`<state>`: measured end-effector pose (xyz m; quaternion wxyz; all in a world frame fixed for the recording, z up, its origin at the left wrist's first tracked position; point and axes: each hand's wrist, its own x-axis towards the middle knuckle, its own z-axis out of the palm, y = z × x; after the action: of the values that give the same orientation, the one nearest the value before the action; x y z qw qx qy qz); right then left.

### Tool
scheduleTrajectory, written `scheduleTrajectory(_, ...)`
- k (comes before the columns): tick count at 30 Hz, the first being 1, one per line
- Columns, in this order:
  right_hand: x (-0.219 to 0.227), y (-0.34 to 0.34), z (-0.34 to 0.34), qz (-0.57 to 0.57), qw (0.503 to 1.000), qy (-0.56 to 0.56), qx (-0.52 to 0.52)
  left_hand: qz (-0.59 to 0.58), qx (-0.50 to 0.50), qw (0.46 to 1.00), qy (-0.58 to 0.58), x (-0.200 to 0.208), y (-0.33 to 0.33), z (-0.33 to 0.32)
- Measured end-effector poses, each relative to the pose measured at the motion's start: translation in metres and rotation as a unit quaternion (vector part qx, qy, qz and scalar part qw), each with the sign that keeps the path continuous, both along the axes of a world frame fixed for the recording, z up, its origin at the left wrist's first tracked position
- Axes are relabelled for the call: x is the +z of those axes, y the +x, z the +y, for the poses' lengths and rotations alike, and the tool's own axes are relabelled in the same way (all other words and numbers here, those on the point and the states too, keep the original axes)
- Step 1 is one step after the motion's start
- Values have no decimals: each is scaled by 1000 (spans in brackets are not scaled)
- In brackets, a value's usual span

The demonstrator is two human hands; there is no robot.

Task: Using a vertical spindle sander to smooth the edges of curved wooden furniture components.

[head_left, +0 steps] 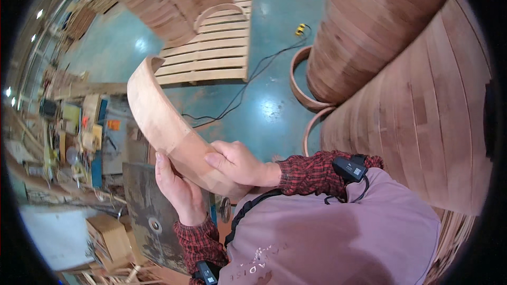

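Observation:
A pale, bent wooden band [158, 108] slants across the middle of the view, its far end curling over. Whether it closes into a full hoop I cannot tell, since its near end runs down behind my right wrist against my clothing. Along its left edge, my left hand [182, 190] supports the band, thumb up by the rim and fingers beneath. My right hand [235, 162] grips the opposite edge, the thumb pressed on the broad outer face. Patches of darker and lighter wood meet on that face near my thumbs.
Tall stacks of curved wood [380, 26] rise at the right, with a wooden hoop [300, 82] at their foot. A slatted pallet [222, 53] bears more stacks. Black cables [248, 82] cross the green floor. A dark metal machine table [142, 206] stands left, near a cluttered workbench [113, 148].

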<state>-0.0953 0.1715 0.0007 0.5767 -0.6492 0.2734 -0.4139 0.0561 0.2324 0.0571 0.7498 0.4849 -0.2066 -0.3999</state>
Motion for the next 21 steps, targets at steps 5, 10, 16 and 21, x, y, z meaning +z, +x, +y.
scheduleTrajectory(5, -23, -15, -34, -27, 994, -32, -104, 12, -98, 995, 22, -18, -12, -71)
scheduleTrajectory(10, -48, -48, -60, -51, 979, -68, -186, -88, -233, 968, 8, -34, -29, -141)
scheduleTrajectory(16, -94, -72, -62, 39, 951, -24, -306, -103, -405, 905, 85, -73, -65, -202)
scheduleTrajectory(21, -95, -100, -73, 83, 896, 38, -434, -164, -482, 860, 35, -100, -104, -228)
